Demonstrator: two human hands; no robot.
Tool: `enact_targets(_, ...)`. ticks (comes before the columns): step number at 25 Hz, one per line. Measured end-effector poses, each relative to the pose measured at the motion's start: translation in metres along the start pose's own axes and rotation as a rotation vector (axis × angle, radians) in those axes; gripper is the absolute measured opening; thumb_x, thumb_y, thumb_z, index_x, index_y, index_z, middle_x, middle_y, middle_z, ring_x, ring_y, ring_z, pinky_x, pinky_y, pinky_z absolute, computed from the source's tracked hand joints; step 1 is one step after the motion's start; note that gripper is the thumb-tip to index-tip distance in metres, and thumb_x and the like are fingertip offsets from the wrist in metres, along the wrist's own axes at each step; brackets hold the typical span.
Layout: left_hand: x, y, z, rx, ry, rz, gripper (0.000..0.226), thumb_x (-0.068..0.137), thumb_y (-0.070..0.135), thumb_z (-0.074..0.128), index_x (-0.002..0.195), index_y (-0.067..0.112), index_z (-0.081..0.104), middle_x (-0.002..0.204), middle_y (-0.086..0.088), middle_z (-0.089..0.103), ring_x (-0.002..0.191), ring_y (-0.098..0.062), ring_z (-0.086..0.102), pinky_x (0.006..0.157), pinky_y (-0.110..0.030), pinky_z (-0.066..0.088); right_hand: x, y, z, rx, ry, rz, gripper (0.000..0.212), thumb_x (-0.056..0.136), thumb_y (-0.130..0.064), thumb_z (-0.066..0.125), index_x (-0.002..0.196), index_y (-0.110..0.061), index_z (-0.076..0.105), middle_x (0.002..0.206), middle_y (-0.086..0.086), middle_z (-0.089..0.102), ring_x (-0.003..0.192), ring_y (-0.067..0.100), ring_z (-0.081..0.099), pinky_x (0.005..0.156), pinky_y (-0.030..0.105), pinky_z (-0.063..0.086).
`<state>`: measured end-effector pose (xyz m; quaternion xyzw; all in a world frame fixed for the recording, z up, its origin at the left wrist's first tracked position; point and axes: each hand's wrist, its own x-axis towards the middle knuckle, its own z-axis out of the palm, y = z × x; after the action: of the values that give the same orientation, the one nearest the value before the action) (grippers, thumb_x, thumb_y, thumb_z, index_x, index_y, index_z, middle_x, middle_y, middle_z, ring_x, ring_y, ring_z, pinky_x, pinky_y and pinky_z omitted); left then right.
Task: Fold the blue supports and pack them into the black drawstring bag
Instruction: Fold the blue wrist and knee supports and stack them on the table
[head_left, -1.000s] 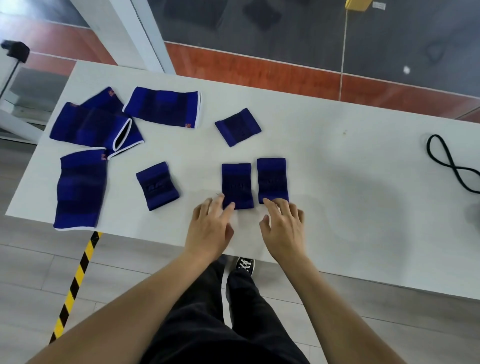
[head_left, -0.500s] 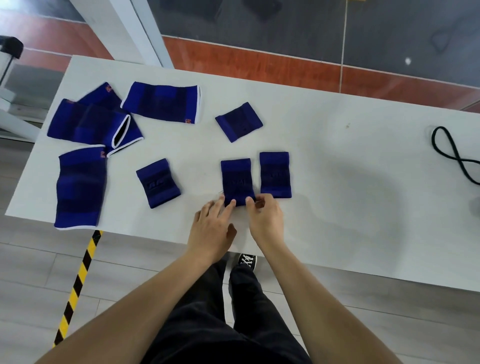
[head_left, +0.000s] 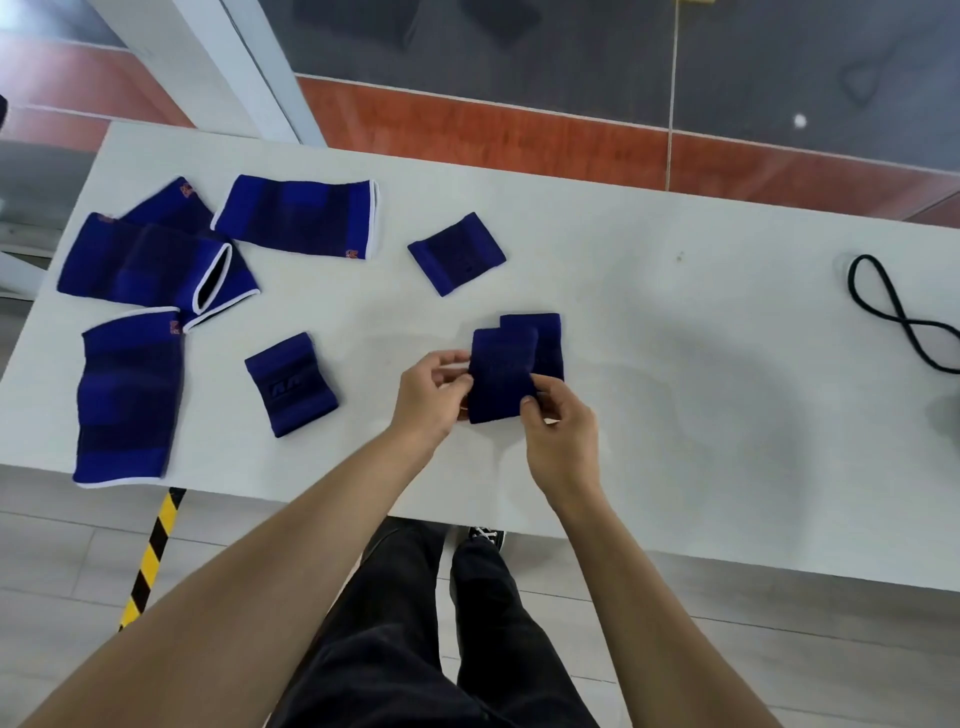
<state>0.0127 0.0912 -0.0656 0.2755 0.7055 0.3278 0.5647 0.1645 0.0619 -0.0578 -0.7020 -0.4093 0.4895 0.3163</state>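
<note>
At the left end of the white tabletop (head_left: 649, 291) we see four long blue supports, all lying flat and not yet folded: one near the front edge (head_left: 127, 397), two that overlap behind it (head_left: 143, 262), and one more (head_left: 298, 215) just beside them toward the far side. To the right of these lies a small blue support (head_left: 291, 383), alone on the surface, and another small one (head_left: 457, 253) lies farther back.

In the middle, our left hand (head_left: 431, 387) pinches the left edge of a small support (head_left: 500, 376), and our right hand (head_left: 558, 415) pinches its lower right corner, so both hands hold the same piece. It partly covers a second small support (head_left: 543, 340) that lies just behind it.

At the right edge a black cord (head_left: 898, 317) lies in loops. The black drawstring bag itself we cannot make out; only a dark blur shows at the border.

We judge that the task is at its beginning: the long pieces are not yet handled, and nothing appears to be packed.
</note>
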Motion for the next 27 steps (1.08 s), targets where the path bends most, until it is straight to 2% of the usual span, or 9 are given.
enact_targets(3,0.006,0.015,0.016,0.249,-0.013,0.28,0.028,0.097,0.004,0.057,0.115,0.024,0.061,0.109,0.003,0.067,0.081,-0.017,0.07,0.058,-0.027,0.059,0.009,0.0,-0.012,-0.017,0.097,-0.027,0.025,0.098,-0.015,0.057,0.118,-0.027,0.066,0.092,-0.01,0.07,0.082,0.008,0.064,0.072,0.019,0.049)
enact_targets(5,0.011,0.015,0.027,0.353,0.011,0.352,0.022,0.097,0.007,0.059,0.108,0.026,0.063,0.108,0.01,0.066,0.075,-0.014,0.068,0.063,-0.031,0.061,0.018,0.004,-0.016,-0.054,0.136,-0.03,0.022,0.098,-0.019,0.057,0.117,-0.026,0.065,0.09,-0.01,0.07,0.084,0.008,0.064,0.076,0.024,0.05)
enact_targets(9,0.021,-0.001,0.037,0.468,-0.019,0.311,0.019,0.096,0.011,0.062,0.109,0.024,0.064,0.111,0.004,0.066,0.083,-0.013,0.067,0.077,-0.034,0.06,0.034,0.025,-0.018,-0.322,0.182,-0.023,0.015,0.098,-0.033,0.058,0.106,-0.025,0.067,0.093,-0.01,0.061,0.095,0.02,0.06,0.092,0.045,0.048)
enact_targets(12,0.024,-0.01,0.036,0.496,-0.015,0.343,0.026,0.094,0.011,0.064,0.117,0.024,0.063,0.111,0.003,0.062,0.09,-0.017,0.066,0.087,-0.035,0.058,0.038,0.033,-0.018,-0.364,0.193,-0.035,0.013,0.097,-0.031,0.061,0.101,-0.021,0.068,0.095,-0.008,0.056,0.095,0.021,0.059,0.092,0.044,0.048)
enact_targets(17,0.019,-0.013,0.038,0.431,0.057,0.301,0.026,0.096,0.014,0.063,0.12,0.021,0.054,0.104,0.003,0.064,0.091,-0.013,0.066,0.082,-0.036,0.059,0.041,0.028,-0.017,-0.285,0.202,0.026,0.009,0.097,-0.026,0.059,0.102,-0.021,0.066,0.095,-0.005,0.068,0.086,0.012,0.063,0.079,0.028,0.051)
enact_targets(23,0.015,-0.024,0.043,0.51,0.032,0.367,0.031,0.097,0.013,0.062,0.128,0.019,0.059,0.113,0.004,0.057,0.09,-0.01,0.061,0.088,-0.034,0.057,0.044,0.029,-0.015,-0.298,0.2,0.014,0.004,0.095,-0.024,0.061,0.096,-0.021,0.062,0.086,-0.008,0.068,0.081,0.013,0.064,0.082,0.041,0.055)
enact_targets(25,0.017,-0.023,0.044,0.553,0.028,0.382,0.034,0.098,0.011,0.06,0.131,0.019,0.058,0.115,0.001,0.055,0.09,-0.01,0.059,0.089,-0.033,0.056,0.044,0.031,-0.012,-0.312,0.183,0.008,0.013,0.09,-0.021,0.063,0.101,-0.024,0.058,0.086,-0.011,0.064,0.081,0.012,0.063,0.087,0.045,0.053)
enact_targets(27,0.017,-0.022,0.045,0.592,0.019,0.408,0.035,0.1,0.011,0.057,0.134,0.019,0.057,0.118,-0.002,0.055,0.094,-0.012,0.059,0.09,-0.032,0.055,0.043,0.032,-0.012,-0.384,0.18,-0.12,0.038,0.087,-0.013,0.063,0.12,-0.028,0.054,0.099,-0.009,0.059,0.09,0.015,0.06,0.096,0.043,0.048)
